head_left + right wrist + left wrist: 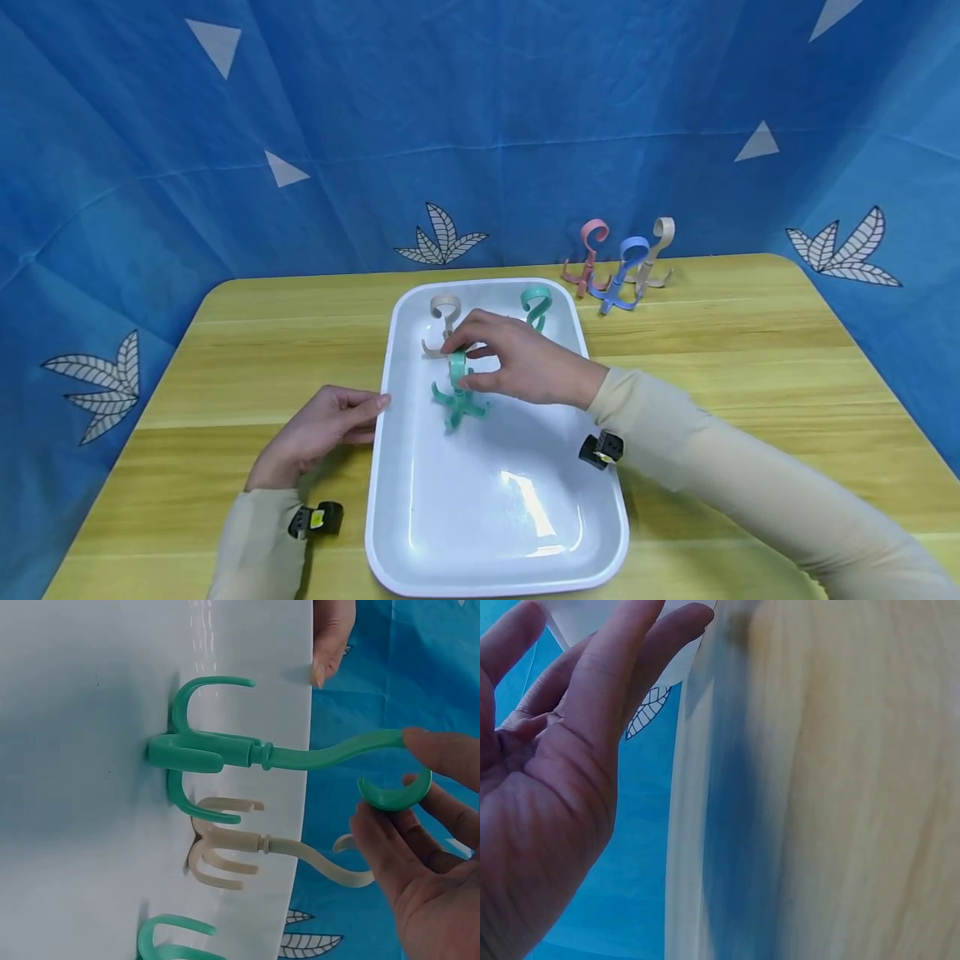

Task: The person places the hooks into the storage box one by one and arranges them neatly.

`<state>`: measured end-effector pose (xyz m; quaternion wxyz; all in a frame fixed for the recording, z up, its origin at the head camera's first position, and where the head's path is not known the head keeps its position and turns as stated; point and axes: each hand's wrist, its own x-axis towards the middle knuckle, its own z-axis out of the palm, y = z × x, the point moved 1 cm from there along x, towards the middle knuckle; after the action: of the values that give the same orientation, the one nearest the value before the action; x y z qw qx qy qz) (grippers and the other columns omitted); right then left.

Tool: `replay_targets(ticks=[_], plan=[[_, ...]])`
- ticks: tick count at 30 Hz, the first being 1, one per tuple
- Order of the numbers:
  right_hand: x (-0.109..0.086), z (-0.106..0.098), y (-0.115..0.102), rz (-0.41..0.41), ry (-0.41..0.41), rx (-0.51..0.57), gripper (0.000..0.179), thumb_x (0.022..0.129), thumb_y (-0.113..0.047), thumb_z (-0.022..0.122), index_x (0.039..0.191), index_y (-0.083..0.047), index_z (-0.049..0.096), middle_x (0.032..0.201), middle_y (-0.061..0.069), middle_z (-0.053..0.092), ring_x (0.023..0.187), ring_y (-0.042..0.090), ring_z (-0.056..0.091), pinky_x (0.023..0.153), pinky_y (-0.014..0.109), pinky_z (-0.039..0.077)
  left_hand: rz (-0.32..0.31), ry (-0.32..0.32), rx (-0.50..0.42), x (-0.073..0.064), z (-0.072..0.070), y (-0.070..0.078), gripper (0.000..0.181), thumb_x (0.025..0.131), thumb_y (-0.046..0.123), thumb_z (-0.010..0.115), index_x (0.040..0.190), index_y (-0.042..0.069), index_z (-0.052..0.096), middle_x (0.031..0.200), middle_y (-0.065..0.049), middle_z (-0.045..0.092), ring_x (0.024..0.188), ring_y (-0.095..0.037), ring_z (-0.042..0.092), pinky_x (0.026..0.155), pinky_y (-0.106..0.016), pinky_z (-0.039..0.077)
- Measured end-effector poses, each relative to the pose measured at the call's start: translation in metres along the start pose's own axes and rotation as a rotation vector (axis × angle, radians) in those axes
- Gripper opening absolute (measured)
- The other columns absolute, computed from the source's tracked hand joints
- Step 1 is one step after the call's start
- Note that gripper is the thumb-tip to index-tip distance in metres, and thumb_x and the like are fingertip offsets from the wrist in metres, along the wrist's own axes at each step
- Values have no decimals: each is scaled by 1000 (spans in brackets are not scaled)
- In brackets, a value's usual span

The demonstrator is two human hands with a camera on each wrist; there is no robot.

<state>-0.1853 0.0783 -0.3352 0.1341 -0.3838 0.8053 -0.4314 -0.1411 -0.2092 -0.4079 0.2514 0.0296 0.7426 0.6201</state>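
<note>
My right hand [528, 360] pinches the curled top of a green swivel hook [459, 404], which stands upright in the white tray [491, 521]. In the right wrist view, the thumb and fingers meet at that curl, and the several prongs [187, 754] of the hook point upward from its base near the tray floor. Just behind stands a beige hook [232, 840], partly covered by the hand in the head view. Another green hook [536, 300] is at the tray's far right. My left hand [322, 429] holds the tray's left rim, thumb on top.
Pink [588, 258], blue [618, 275] and beige [658, 250] hooks stand close together on the wooden table [750, 350], right of the tray's far end. A blue patterned cloth [480, 100] hangs behind the table.
</note>
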Motion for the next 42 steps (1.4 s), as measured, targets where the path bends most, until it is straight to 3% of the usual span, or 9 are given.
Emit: replay_targets(ticks=[10, 20, 29, 37, 42], plan=[[-8, -8, -3, 7, 26, -67, 45, 87, -17, 78, 128, -11, 60, 125, -2, 53, 116, 12, 52, 101, 31, 47, 4, -4, 2, 2, 0, -2, 52, 99, 28, 62, 127, -16, 56, 120, -25, 63, 102, -28, 67, 86, -40, 57], [-34, -33, -4, -47, 110, -33, 28, 92, -16, 72, 118, -10, 66, 115, -3, 61, 108, 13, 56, 93, 31, 52, 16, -12, 28, 1, -2, -1, 50, 100, 26, 61, 127, -15, 56, 121, -25, 63, 104, -30, 66, 86, -39, 56], [-59, -54, 0, -35, 230, 28, 22, 92, -4, 70, 113, -6, 68, 112, 5, 63, 105, 20, 62, 91, 32, 55, 1, -9, 39, 1, -2, 1, 52, 99, 28, 63, 128, -15, 56, 121, -24, 63, 104, -30, 67, 87, -39, 56], [-72, -65, 8, -11, 302, -4, 20, 94, -5, 67, 115, -7, 68, 115, 0, 64, 110, 17, 59, 92, 30, 54, 13, -17, 38, 1, -1, 1, 51, 100, 27, 61, 128, -15, 55, 122, -25, 63, 105, -31, 66, 87, -39, 56], [-80, -74, 15, 2, 367, -25, 19, 94, -3, 66, 113, -5, 68, 115, 4, 64, 110, 16, 58, 91, 29, 53, 12, -18, 36, 1, -1, 0, 51, 100, 27, 61, 128, -15, 56, 120, -25, 63, 105, -32, 66, 87, -39, 56]])
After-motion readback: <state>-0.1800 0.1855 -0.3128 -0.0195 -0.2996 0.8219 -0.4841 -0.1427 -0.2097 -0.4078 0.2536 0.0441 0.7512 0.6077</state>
